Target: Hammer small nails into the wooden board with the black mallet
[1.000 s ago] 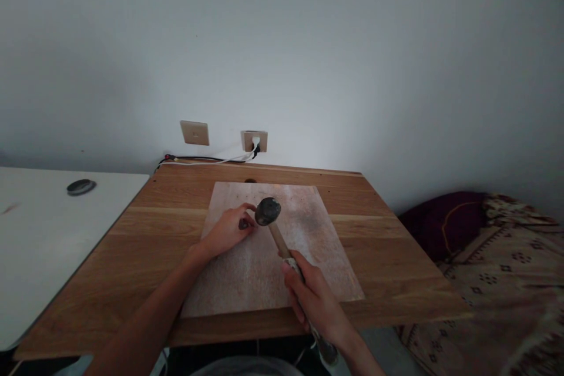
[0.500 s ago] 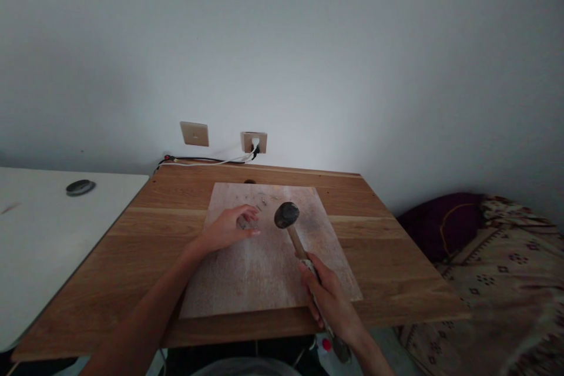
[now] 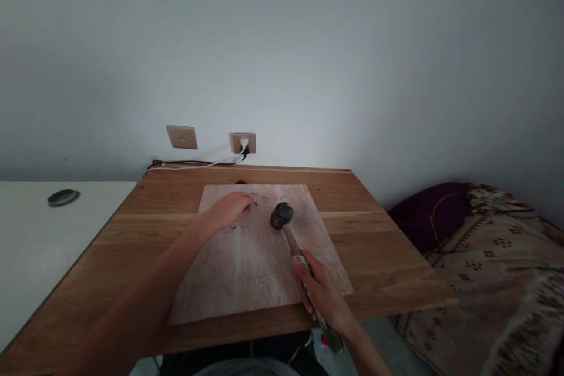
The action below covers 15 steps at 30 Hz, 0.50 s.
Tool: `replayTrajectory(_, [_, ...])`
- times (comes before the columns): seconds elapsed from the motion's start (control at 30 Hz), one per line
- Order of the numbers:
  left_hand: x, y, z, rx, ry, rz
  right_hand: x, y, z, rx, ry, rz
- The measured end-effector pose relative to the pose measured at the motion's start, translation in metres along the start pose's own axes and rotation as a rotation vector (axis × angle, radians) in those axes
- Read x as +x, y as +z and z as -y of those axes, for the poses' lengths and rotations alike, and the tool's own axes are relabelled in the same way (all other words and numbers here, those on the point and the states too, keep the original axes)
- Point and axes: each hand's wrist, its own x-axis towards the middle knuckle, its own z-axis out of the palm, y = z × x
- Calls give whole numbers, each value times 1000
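Observation:
A pale board (image 3: 247, 270) lies on a wooden table (image 3: 374, 258). My right hand (image 3: 324, 294) is closed around the wooden handle of a hammer (image 3: 286, 226), whose dark head hangs just over the board's far right part. My left hand (image 3: 229, 208) reaches across to the board's far edge, palm down with fingers curled over several small bits (image 3: 259, 195) scattered there. What the fingers touch or hold is hidden.
A white table (image 3: 39, 241) adjoins on the left with a dark round disc (image 3: 63, 197) on it. Two wall sockets (image 3: 241, 142) and cables (image 3: 194, 163) run behind the table. A patterned bed cover (image 3: 493, 282) and a dark cushion (image 3: 429, 211) lie to the right.
The hammer head swung right, away from my left hand, and sank low over the board. My left hand let go of the spot it pinched and reached farther toward the small bits.

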Motion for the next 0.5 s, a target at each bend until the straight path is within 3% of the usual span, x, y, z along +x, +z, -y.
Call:
replayTrajectory(0.17, [-7, -3, -4, -43, -1, -13, 2, -1, 0, -11, -13, 2])
replayTrajectory(0.37, [-3, -11, -11, -26, -99, 21, 1, 0, 1, -10, -22, -3])
replayTrajectory(0.5, [-7, -18, -22, -142, -92, -18, 2, 1, 3, -15, -13, -6])
